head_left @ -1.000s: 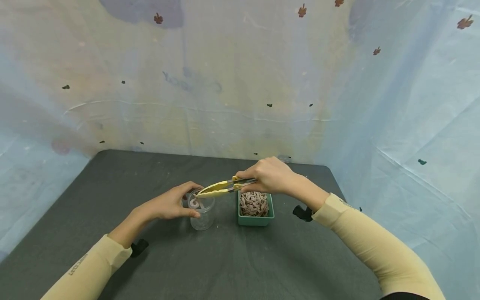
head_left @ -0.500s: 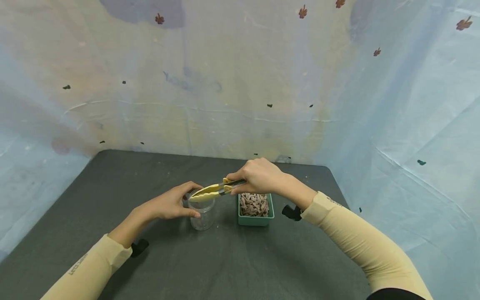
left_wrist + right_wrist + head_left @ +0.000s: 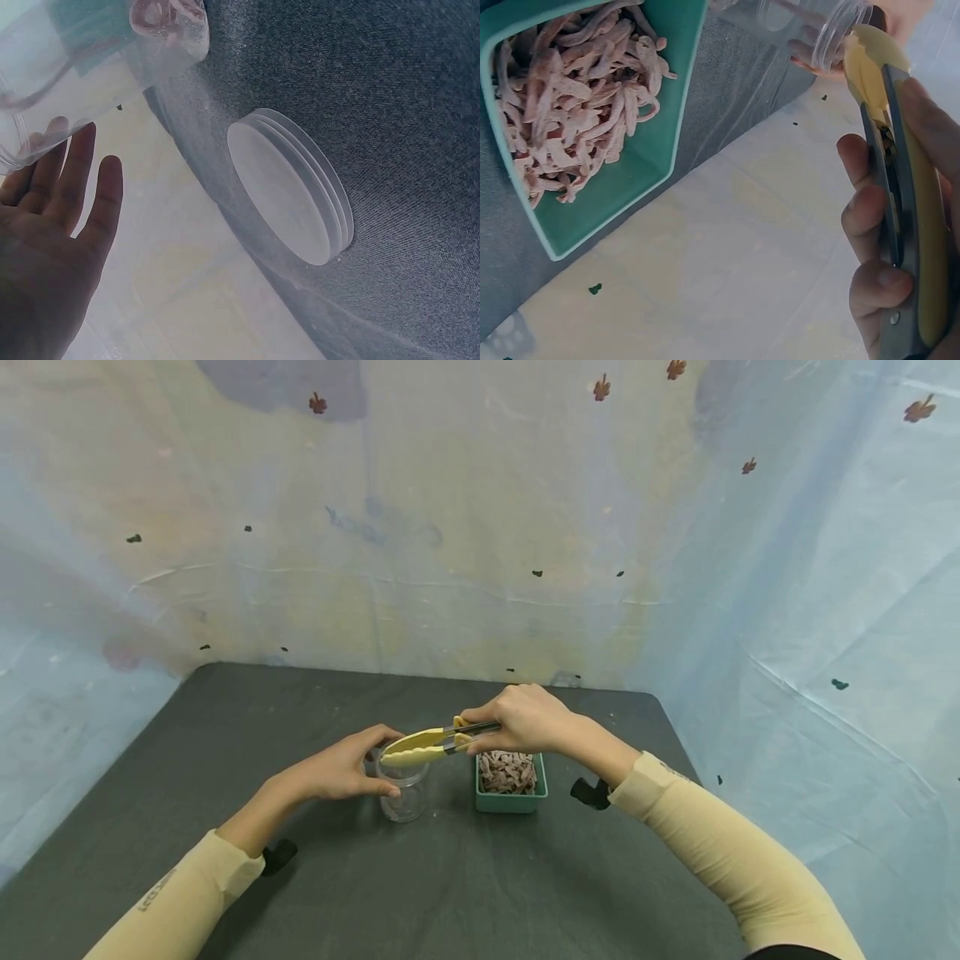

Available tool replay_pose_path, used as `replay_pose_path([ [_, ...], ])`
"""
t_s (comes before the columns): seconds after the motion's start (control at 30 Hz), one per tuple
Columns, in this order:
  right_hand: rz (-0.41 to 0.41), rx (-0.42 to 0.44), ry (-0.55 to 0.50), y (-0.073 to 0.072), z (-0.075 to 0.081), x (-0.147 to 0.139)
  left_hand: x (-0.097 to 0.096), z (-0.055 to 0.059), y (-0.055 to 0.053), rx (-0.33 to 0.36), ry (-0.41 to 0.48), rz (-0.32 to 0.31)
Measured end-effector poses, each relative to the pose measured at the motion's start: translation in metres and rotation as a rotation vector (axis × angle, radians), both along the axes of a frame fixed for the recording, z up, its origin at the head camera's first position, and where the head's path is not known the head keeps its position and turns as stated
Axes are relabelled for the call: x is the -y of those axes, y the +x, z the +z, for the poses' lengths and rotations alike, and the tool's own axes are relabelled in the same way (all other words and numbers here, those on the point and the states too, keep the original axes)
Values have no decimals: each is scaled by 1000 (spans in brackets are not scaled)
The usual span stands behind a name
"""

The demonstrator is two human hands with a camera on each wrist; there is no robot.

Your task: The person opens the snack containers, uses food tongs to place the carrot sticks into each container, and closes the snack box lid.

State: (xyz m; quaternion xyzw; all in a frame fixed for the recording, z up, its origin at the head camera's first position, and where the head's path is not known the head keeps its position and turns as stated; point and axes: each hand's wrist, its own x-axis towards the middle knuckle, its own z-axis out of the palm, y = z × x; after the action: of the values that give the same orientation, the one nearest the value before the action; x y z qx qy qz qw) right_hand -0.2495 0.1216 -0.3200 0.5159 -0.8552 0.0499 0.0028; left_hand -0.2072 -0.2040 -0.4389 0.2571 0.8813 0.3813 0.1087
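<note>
In the head view my left hand (image 3: 341, 768) grips a clear plastic jar (image 3: 405, 802) near its rim, thumb at the front, fingers behind. The jar stands upright on the dark table. My right hand (image 3: 525, 718) holds yellow-tipped tongs (image 3: 416, 747), whose tips lie over the jar's mouth. In the left wrist view, pale pinkish-brown strips (image 3: 169, 16) lie at the jar's bottom, and one strip is higher inside. A green tub (image 3: 507, 803) to the jar's right holds many such powdery strips (image 3: 577, 97). Whether the tongs pinch anything is hidden.
A round translucent lid (image 3: 289, 187) lies on the table beyond the left hand, seen in the left wrist view. The dark table (image 3: 442, 893) ends at a plastic sheet (image 3: 420, 527) hanging behind and at both sides.
The right hand and tongs have moved left and slightly down over the jar, then back right a little. The pale strip at the tongs' tips is no longer seen there. The left hand stays put.
</note>
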Motion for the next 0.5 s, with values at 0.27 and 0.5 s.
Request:
replay_pose_path([
  [0.27,-53,-4,-69,0,-4,-18,-2,0,1,7,-2,15],
  [0.5,-60,-23,-192,2,-6,-48,-3,1,2,-3,-6,11],
])
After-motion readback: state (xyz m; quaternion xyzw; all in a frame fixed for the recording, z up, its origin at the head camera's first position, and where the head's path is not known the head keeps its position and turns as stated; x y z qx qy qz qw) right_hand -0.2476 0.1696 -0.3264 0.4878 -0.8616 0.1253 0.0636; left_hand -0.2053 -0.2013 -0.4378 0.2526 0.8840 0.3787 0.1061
